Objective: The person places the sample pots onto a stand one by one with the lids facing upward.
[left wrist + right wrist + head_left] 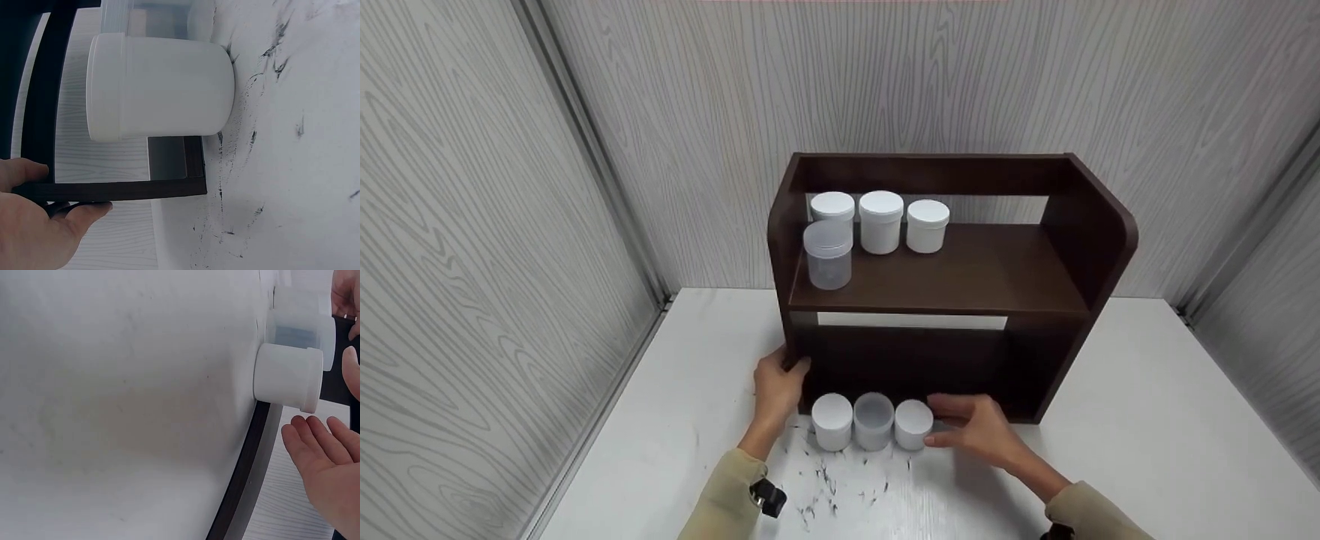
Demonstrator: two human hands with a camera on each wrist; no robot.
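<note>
At the lower left of a dark brown two-tier shelf, my left hand holds the edge of the side panel. The left wrist view has the thumb on one face of that panel and the fingers on the other. In front of the shelf three jars stand in a row: a tall white jar, a translucent jar and a shorter white jar. My right hand is beside the short jar, thumb and straight fingers spread apart. Its fingertips are close to the lid.
On the upper tier stand two taller white jars, a shorter white jar and a translucent lidded jar in front at the left. Dark scuff marks streak the white table. Wood-grain panels enclose the back and sides.
</note>
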